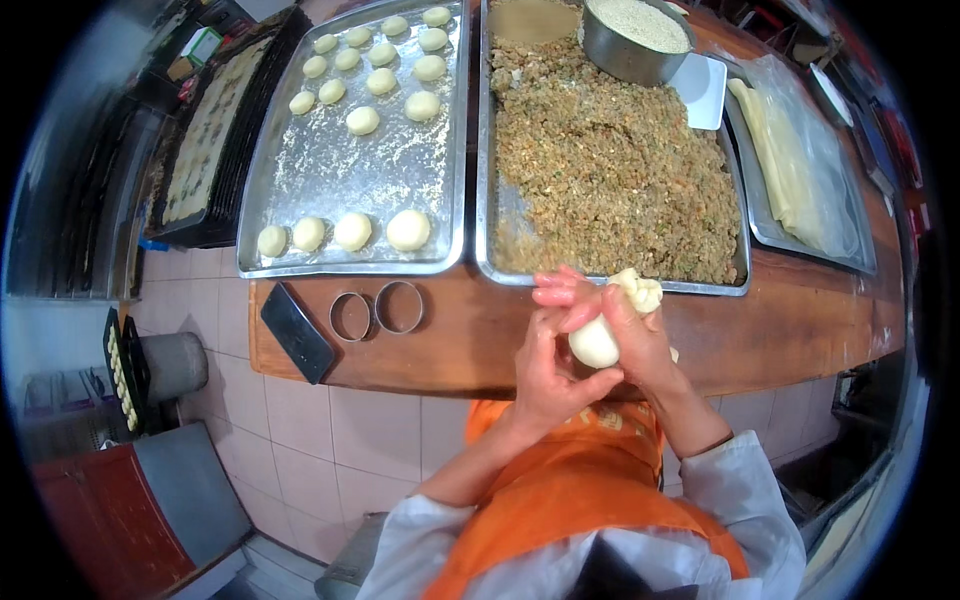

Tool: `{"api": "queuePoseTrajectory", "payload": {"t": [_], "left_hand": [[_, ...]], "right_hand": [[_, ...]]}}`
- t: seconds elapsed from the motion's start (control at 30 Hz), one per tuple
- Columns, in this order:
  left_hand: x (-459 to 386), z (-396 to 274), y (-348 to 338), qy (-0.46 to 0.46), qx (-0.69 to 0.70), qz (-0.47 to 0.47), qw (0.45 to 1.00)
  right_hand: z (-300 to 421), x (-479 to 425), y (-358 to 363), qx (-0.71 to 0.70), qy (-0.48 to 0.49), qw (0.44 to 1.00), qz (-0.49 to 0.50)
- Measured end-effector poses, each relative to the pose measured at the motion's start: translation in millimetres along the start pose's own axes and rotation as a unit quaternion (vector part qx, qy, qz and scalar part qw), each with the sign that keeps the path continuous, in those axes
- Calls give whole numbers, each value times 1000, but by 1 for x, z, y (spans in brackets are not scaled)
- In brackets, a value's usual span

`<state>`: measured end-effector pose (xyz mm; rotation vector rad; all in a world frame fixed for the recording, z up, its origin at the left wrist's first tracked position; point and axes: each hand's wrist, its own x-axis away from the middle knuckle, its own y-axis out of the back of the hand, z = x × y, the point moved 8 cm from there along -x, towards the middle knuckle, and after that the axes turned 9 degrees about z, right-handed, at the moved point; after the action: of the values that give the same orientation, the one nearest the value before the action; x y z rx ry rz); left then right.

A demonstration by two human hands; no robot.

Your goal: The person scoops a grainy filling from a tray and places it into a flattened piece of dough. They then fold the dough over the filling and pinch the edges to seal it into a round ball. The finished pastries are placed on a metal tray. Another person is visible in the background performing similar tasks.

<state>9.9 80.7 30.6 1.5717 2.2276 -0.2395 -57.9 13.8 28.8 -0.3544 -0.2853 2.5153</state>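
Both my hands hold one piece of pale dough over the table's front edge, by the filling tray. My left hand (551,352) cups the smooth round dough ball (595,343) from the left, its reddened fingertips raised. My right hand (637,337) grips the dough from the right, and a gathered, crinkled lump of dough (637,291) sticks out above its thumb and fingers. Just beyond lies a metal tray (486,187) spread with crumbly brown filling (615,172). Left of it, a floured metal tray (352,268) bears several round dough pieces (409,230).
A metal pan (630,56) of pale seeds and a white plastic scraper (701,90) rest on the filling. Two metal rings (399,307) and a black phone (298,334) lie front left. On the right, a tray (814,259) holds plastic-covered dough (772,165). Dark baking trays (217,135) are stacked left.
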Motion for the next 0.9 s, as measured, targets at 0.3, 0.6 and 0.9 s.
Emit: {"api": "queuePoseTrajectory", "payload": {"t": [0.3, 0.6, 0.9], "left_hand": [[11, 22, -3, 162, 178, 57, 969], [29, 53, -9, 300, 260, 69, 915], [7, 38, 2, 259, 448, 28, 855]], "right_hand": [[9, -3, -12, -45, -36, 998, -21], [-1, -11, -4, 195, -59, 979, 9], [11, 3, 11, 76, -171, 982, -37]]}}
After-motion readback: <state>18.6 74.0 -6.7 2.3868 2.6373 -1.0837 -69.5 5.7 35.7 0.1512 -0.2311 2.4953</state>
